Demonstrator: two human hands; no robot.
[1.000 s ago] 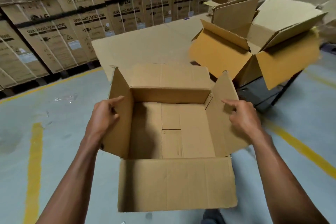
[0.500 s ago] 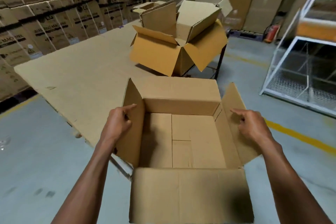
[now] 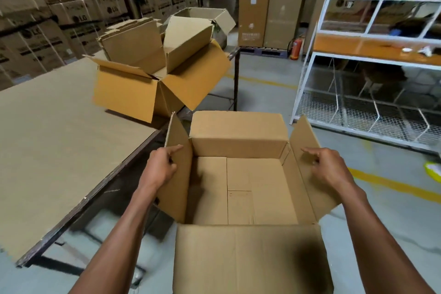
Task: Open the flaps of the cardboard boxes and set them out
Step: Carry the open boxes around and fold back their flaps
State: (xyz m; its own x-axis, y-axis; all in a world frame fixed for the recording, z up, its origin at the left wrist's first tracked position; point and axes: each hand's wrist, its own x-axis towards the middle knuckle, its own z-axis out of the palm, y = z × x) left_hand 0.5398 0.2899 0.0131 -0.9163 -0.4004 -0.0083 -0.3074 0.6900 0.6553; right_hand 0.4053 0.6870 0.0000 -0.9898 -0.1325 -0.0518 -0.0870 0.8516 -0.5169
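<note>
Left hand (image 3: pixel 160 167) and right hand (image 3: pixel 328 166) grip the open cardboard box (image 3: pixel 241 188) — side flaps up.

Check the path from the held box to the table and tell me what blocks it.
Nothing visible blocks it. Both hands, left hand and right hand, grip the open box by its side flaps. The table is bare to its left; the other boxes sit farther back.
</note>
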